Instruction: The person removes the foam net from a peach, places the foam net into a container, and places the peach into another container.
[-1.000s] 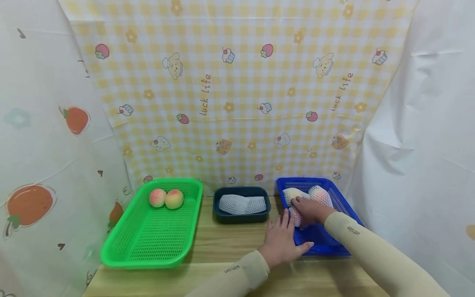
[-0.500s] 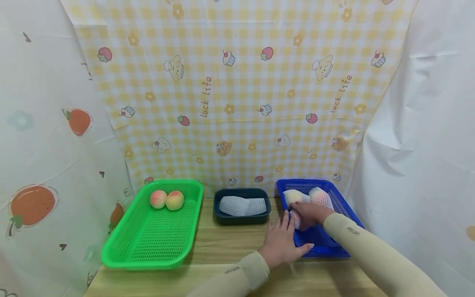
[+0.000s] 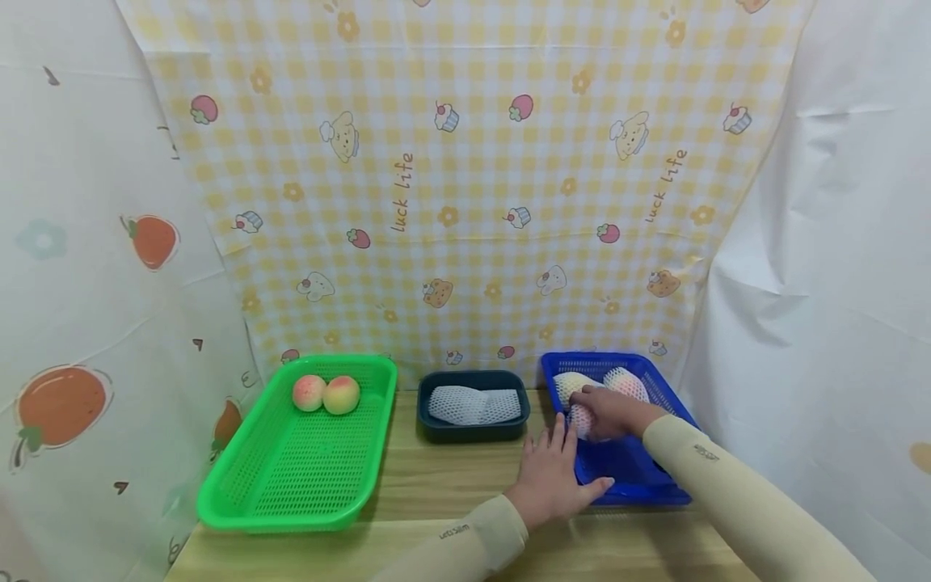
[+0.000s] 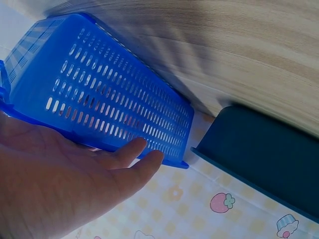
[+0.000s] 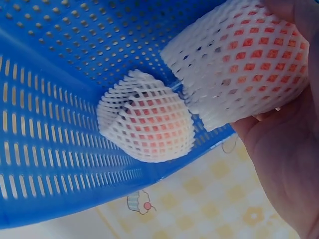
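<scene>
In the blue basket [image 3: 631, 473], my right hand [image 3: 612, 412] grips a peach in a white foam net [image 3: 580, 422] near the left wall. The right wrist view shows this netted peach [image 5: 264, 62] between thumb and fingers, the net's loose end pointing away from the palm. Two more netted fruits lie deeper in the basket: a pale yellowish one [image 3: 571, 385] at the left and a pinkish one [image 3: 627, 385] at the right. My left hand [image 3: 550, 477] rests on the basket's left rim with fingers spread; in the left wrist view its fingertips lie along the rim.
A green basket [image 3: 313, 517] with two bare peaches [image 3: 326, 394] stands at the left. Between the baskets, a dark teal tray [image 3: 473, 432] holds white foam nets [image 3: 473, 404]. Behind them hangs a yellow checked cloth [image 3: 465, 242]; white cloths close off both sides.
My right hand has risen slightly and shifted a little to the right with the netted peach. My left hand has stayed on the rim.
</scene>
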`<state>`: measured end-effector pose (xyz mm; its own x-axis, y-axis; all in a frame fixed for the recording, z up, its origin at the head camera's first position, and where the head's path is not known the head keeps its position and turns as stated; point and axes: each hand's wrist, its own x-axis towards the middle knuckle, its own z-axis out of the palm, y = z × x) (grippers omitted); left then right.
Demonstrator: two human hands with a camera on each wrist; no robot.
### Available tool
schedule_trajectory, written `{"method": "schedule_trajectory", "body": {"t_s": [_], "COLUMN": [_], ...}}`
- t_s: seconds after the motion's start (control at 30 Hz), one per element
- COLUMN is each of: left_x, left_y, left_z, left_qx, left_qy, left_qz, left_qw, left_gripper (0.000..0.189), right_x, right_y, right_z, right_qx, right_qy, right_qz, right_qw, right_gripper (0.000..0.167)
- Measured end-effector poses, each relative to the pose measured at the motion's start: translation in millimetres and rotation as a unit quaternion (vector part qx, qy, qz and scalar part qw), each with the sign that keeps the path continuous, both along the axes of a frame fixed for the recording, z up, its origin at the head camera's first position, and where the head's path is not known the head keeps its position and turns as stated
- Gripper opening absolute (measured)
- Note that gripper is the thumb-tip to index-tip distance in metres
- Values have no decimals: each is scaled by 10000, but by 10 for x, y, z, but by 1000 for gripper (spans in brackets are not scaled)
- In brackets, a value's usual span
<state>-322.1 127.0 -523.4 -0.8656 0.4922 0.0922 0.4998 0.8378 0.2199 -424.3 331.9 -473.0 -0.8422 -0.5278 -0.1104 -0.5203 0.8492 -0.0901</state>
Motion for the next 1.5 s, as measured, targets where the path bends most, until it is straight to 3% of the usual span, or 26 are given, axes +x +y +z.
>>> {"method": "schedule_trajectory", "body": {"t_s": [0.23, 0.43, 0.73, 0.93, 1.17, 1.37, 1.5], "left_x": [11, 22, 7, -38, -94, -115, -105], "left_y": [-2, -4, -1, -62, -366, -798, -1085], "left_z": [12, 21, -18, -10, 135, 328, 382], "left_qx": [73, 140, 61, 395, 1211, 1782, 2198], "left_qy": [-28, -31, -35, 79, 256, 431, 576], "left_qz": [42, 49, 9, 13, 43, 498, 750], "left_qw": [10000, 9999, 10000, 9992, 9923, 9818, 9709], "left_gripper": [108, 107, 111, 109, 94, 72, 62], "right_x": [10, 99, 212, 250, 352, 513, 629], "right_y": [25, -7, 4, 65, 44, -128, -285], "right_z": [66, 149, 258, 312, 402, 526, 585], "right_qx": [-439, -626, -747, -903, -1253, -1385, -1348], "right_qy": [180, 375, 506, 671, 808, 750, 852], "right_qz": [14, 114, -156, -186, -75, 110, 288], "right_qw": [9989, 9973, 9958, 9935, 9888, 9875, 9868], "right_gripper": [60, 58, 61, 63, 65, 67, 67]}}
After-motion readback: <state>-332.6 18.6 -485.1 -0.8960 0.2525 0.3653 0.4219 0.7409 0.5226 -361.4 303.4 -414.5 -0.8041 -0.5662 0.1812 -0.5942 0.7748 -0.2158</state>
